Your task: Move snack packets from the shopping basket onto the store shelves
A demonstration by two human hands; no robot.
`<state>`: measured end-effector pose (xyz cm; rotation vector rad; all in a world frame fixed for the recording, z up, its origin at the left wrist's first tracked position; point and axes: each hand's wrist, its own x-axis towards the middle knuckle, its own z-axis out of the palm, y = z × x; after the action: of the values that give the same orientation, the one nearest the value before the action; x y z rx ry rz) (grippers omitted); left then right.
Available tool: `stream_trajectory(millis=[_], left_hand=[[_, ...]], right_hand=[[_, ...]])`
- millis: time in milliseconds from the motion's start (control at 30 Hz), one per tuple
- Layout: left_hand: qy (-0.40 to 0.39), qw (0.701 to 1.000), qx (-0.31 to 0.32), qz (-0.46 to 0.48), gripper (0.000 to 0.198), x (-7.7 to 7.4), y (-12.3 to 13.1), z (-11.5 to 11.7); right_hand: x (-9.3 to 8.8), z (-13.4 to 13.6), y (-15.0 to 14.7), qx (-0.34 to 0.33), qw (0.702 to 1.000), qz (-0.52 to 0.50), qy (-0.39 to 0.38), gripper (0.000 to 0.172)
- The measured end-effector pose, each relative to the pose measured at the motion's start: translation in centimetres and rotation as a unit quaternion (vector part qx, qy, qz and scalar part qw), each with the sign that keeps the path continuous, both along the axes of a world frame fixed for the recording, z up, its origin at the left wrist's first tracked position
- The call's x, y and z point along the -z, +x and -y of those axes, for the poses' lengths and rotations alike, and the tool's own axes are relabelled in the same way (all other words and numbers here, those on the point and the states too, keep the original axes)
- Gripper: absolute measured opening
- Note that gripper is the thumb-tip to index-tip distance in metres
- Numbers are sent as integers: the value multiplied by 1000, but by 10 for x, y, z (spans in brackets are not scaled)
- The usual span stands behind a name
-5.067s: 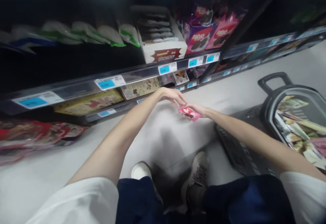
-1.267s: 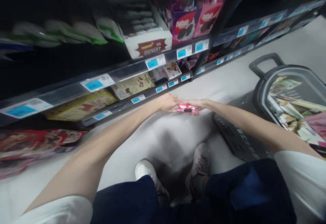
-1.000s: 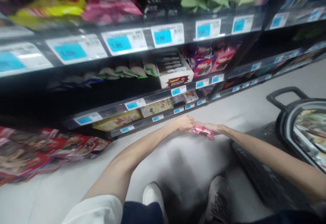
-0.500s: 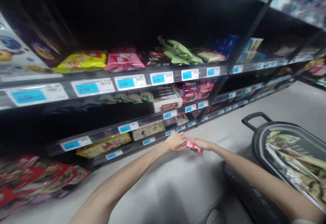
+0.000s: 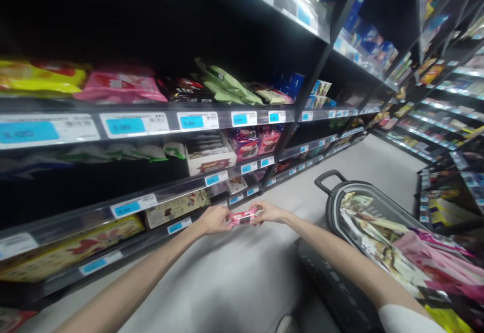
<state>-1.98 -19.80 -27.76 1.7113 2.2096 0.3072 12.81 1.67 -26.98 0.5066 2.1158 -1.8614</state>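
Observation:
Both my arms reach forward over the grey floor of a shop aisle. A small pink snack packet (image 5: pixel 242 217) is held level between my hands. My left hand (image 5: pixel 215 219) is closed on its left end, and my right hand (image 5: pixel 269 213) pinches its right end. The packet hangs in front of the lowest shelves (image 5: pixel 181 207), near boxes of biscuits. It touches no shelf.
Dark shelves with blue price tags (image 5: pixel 124 124) run along the left, holding pink (image 5: pixel 120 81), yellow and green (image 5: pixel 223 83) snack bags and a white display box (image 5: pixel 207 155). A black shopping basket (image 5: pixel 333 197) full of packets stands on the floor at my right. More shelves close the far right.
My view has swung upward from my feet to the upper shelves and down the aisle. The hands stay together on the pink packet, which now lies level between them.

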Motion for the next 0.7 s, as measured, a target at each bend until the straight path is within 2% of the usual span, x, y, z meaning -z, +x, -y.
stream_trajectory(millis=[133, 267, 333, 400, 467, 533, 633, 700], left_hand=[[52, 992, -40, 105, 24, 7, -4, -2], [185, 953, -129, 201, 55, 21, -13, -11], [219, 930, -181, 235, 69, 27, -16, -13], [200, 926, -196, 255, 71, 32, -16, -9], [141, 942, -168, 253, 66, 38, -13, 2], [74, 960, -134, 236, 63, 51, -3, 17], [-5, 970, -116, 212, 63, 87, 27, 44], [-39, 973, -88, 211, 50, 118, 55, 62]], right_hand=[[-8, 3, 0, 23, 996, -53, 61, 57], [-17, 4, -6, 86, 981, -99, 144, 54], [-23, 2, -7, 121, 972, -111, 166, 53], [-33, 1, -8, 167, 956, -142, 196, 53], [-48, -1, -10, 220, 927, -191, 236, 54], [-66, -4, -13, 272, 891, -237, 277, 55], [-93, -9, -20, 319, 836, -268, 357, 56], [-111, -16, -26, 328, 802, -270, 420, 60]])
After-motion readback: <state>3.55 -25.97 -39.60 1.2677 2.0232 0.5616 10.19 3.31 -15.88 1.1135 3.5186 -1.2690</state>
